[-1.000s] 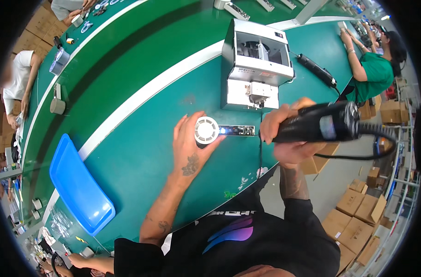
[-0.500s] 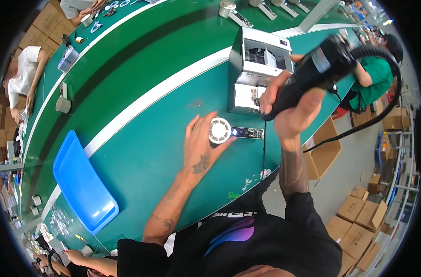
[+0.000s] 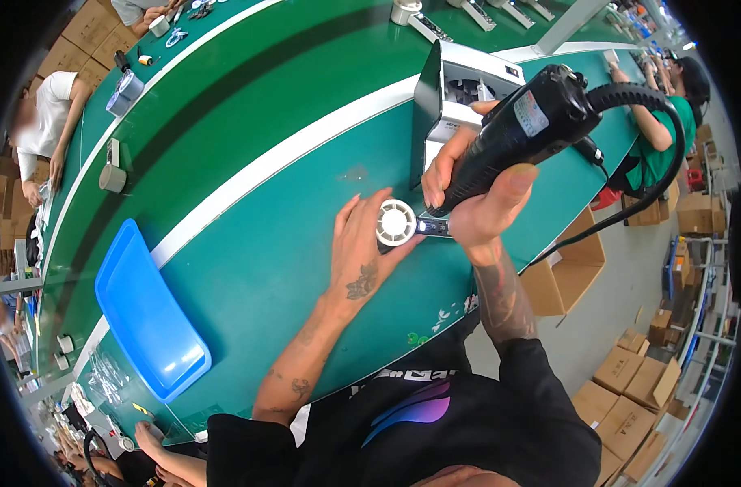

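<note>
Centrally: one white round-headed device (image 3: 396,222), vented in spokes, at the near side of the desktop machine on the green worktable (image 3: 265,268); its narrow circuit strip (image 3: 434,227) points right, a small light lit beside the head.

Left hand (image 3: 360,235): fingers and thumb curled about the round head, gripping it from the left; tattooed at the wrist.

Right hand (image 3: 488,211): fingers wrapped around one black hand-held tool (image 3: 500,142), thumb extended along its near side. Tool tilted, lower end by the circuit strip; whether the two touch, cannot tell. Thick black cable (image 3: 677,146), coiled near the tool, looping right and down.

Beyond the tool: one white desktop machine (image 3: 458,112), dark-sided, partly hidden.

Left: one blue tray (image 3: 147,316), shallow, oblong.

Right, below table level: one open cardboard box (image 3: 577,272).

Far right: one co-worker in green (image 3: 671,154).
</note>
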`<state>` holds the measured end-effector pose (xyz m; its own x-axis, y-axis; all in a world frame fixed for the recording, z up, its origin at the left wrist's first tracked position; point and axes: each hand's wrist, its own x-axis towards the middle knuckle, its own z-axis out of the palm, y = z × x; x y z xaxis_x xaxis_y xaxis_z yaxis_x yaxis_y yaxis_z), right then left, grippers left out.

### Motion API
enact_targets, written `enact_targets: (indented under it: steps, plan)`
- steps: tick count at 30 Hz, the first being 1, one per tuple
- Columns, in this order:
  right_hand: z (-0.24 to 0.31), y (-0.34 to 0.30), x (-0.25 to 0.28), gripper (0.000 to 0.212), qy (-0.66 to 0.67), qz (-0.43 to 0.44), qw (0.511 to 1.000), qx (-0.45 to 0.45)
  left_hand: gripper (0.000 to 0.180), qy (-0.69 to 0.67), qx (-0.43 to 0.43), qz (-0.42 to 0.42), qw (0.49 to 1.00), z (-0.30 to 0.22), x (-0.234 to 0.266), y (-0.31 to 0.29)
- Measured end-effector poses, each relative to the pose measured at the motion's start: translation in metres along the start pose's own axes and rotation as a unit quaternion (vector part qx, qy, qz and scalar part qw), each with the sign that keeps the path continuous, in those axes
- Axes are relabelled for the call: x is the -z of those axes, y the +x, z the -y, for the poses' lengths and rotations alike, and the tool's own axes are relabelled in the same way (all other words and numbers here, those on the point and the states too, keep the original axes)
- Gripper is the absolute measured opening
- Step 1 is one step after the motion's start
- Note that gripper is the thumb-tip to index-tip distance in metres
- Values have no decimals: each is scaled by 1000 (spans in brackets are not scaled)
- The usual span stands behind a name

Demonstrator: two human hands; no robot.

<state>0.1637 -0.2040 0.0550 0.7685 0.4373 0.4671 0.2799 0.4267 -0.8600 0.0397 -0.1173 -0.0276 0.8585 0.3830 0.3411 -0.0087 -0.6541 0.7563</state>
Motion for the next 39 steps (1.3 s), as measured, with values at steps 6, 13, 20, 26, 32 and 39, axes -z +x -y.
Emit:
enact_targets:
  steps: [6, 13, 20, 26, 32, 39]
  plan:
    - [-3, -2, -5, 91, 15, 31, 999, 0, 69, -10, 1, 1, 1000, 4, -1, 0]
    - [-6, -10, 3, 92, 31, 10, 999, 4, 67, -11, 9, -4, 1000, -2, -1, 3]
    - [43, 15, 40, 97, 9, -136, 987, 83, 72, -12, 24, 1, 1000, 1, -4, -4]
    - [25, 37, 33, 84, -130, -67, 981, 128, 68, 11, -6, -11, 1000, 3, -4, -2]
    - [31, 14, 21, 85, -89, -77, 992, 48, 68, 0, 10, -2, 1000, 1, 0, -1]
    - [19, -5, -1, 92, -12, -23, 999, -28, 69, -6, -2, -9, 1000, 1, 0, -1]
